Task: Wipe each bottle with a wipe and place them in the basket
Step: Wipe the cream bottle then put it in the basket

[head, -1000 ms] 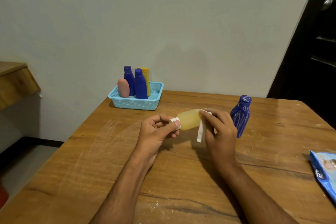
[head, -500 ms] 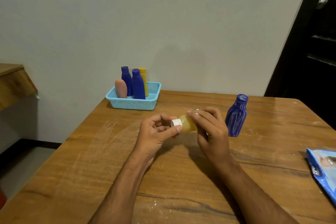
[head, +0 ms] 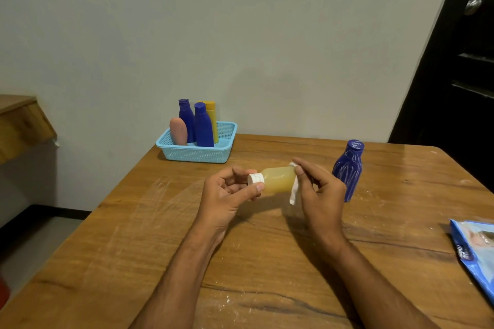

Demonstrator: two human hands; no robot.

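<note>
A mesh plastic basket (head: 199,153) at the counter's (head: 160,235) far left edge holds four upright bottles. The left hand (head: 227,192) pinches the white cap of a translucent yellow bottle (head: 278,179), held sideways above the scuffed wood. The right hand (head: 320,195) presses a white wipe (head: 294,192) against its base. A ribbed blue bottle (head: 347,171) stands just beyond; a glossy packet (head: 475,251) overhangs the right edge.

A pale yellow bottle (head: 278,179) with a white cap (head: 255,178) and white wipe (head: 294,191), a dark blue white-streaked bottle (head: 347,171) at three o'clock, a light blue basket (head: 197,153) at eleven o'clock, brown wood-grain worktop (head: 267,262).
</note>
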